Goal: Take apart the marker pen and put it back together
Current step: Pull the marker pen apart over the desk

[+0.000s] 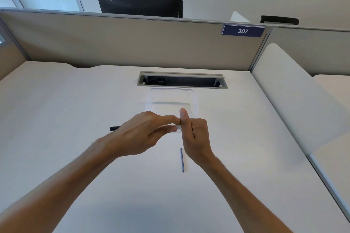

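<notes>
Head view | risk: refill (182, 160) lies loose on desk (75, 100) by right hand (196, 138), a wrist could roll it off | left hand (140, 134) and right hand both pinch white barrel (175, 126) above desk | black cap (114, 128) behind left hand | pen in pieces.

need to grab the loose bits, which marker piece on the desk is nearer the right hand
The thin dark blue-grey rod, lying just beside the right hand. The black cap-like piece lies far off, partly hidden behind the left hand.
</notes>
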### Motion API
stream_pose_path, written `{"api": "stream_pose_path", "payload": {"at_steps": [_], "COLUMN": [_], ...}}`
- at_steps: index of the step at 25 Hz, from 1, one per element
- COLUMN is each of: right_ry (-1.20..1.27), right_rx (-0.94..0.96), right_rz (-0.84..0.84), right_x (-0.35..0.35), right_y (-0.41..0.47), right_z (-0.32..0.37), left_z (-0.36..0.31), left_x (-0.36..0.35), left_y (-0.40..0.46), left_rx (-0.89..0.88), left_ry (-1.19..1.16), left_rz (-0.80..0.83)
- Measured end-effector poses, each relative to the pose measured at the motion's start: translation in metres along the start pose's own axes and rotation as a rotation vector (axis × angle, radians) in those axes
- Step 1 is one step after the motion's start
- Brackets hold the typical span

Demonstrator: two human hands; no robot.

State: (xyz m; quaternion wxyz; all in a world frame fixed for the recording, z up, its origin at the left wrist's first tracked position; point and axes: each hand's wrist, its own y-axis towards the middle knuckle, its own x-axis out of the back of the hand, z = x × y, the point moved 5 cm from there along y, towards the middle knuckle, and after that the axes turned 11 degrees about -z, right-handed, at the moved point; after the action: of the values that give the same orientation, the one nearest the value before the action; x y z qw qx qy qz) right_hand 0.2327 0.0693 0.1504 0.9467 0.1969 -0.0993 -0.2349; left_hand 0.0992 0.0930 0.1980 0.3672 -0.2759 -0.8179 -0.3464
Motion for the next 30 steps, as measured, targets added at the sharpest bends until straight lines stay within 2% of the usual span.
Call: {"api": "stream_pose_path", "payload": {"at_steps": [3, 9, 14, 19, 26, 30], "right_ry": [-0.034, -0.066, -0.057, 0.002, -0.026, -0.042], "right_rx": [0.097, 0.084, 0.009, -0.085, -0.086, -0.085], "right_rz": [-0.003, 0.014, 0.053, 0.075, 0.112, 0.102], "right_x": [0.002, -0.002, -0.003, 0.002, 0.012, 0.016], "right_y": [0.002, 0.002, -0.004, -0.004, -0.004, -0.003], "right_z": [0.006, 0.004, -0.003, -0.004, -0.006, -0.007], "left_z": [0.002, 0.004, 0.01, 0.01, 0.019, 0.019], "left_x": [0.004, 0.005, 0.013, 0.023, 0.024, 0.019], "left_y": [0.001, 0.001, 0.004, 0.003, -0.002, -0.002], "left_rx": [0.029, 0.047, 0.029, -0.071, -0.002, -0.017], "left_ry": [-0.104, -0.004, 0.169, 0.416, 0.385, 0.351], "left_rz": [0.018, 0.067, -0.038, -0.18, -0.218, -0.164]}}
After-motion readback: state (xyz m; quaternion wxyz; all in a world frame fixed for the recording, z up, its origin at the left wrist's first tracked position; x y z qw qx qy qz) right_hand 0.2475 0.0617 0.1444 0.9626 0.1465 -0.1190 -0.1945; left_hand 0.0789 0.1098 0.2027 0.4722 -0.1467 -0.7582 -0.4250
